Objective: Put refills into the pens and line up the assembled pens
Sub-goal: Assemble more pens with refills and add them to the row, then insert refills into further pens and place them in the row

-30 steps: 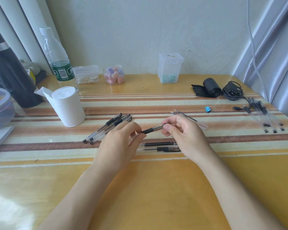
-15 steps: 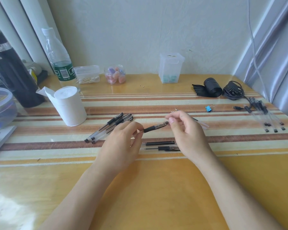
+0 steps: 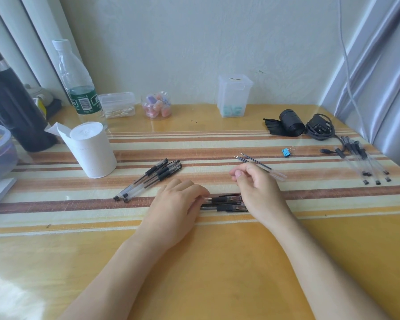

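Pen now down on table with other pens, no longer raised. Left hand fingertips grip its end. Right hand released, loosely curled, empty.

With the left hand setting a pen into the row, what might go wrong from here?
1. The left hand rests on the assembled pens; a nudge might roll them out of line.
2. The right hand hovers by the loose refills; a careless reach may scatter them.
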